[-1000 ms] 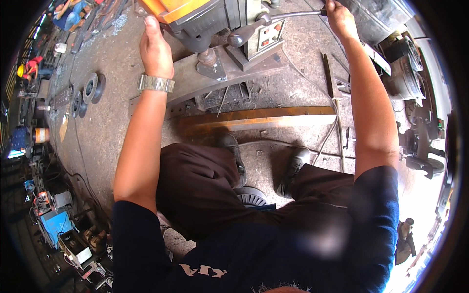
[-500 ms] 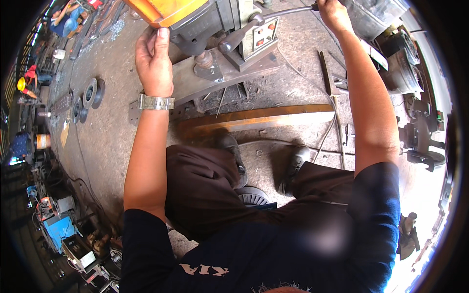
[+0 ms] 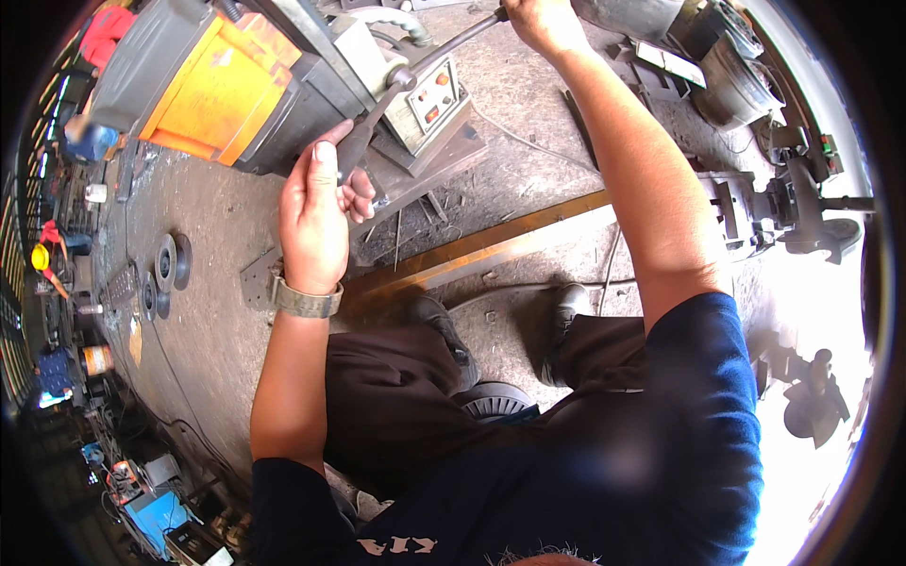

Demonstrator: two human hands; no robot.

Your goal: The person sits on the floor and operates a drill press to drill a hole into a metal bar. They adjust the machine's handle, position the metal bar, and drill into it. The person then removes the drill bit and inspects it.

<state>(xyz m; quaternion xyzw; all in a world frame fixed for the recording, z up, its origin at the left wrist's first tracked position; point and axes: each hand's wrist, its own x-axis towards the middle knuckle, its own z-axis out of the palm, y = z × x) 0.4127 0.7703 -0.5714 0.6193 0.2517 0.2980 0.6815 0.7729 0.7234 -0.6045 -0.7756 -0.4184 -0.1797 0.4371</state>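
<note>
An orange and dark grey magnetic drill point(image 3: 222, 90) stands on a steel beam point(image 3: 439, 170) in front of me. My right hand point(image 3: 549, 26) is closed round the outer end of one arm of its feed lever, at the top of the view. Below the drill body, my left hand point(image 3: 321, 212) wraps round another feed-lever handle point(image 3: 363, 137), a dark tapered grip. Its thumb lies on the near side, and the other fingertips show past the grip. Beside the lever hub is a control panel point(image 3: 436, 99) with coloured buttons. The drill's lower end is hidden behind my left hand.
A rusty steel bar point(image 3: 472, 250) lies between the beam and my shoes. Cables cross the floor. Metal drums point(image 3: 741, 90) stand at the right, wheel-like discs point(image 3: 168, 262) at the left. A blue machine point(image 3: 159, 514) is at lower left; other people are farther off.
My left hand has come off the underside of the drill's body and onto a feed-lever handle. My right hand keeps its lever. The view has shifted, showing more of the drill's top.
</note>
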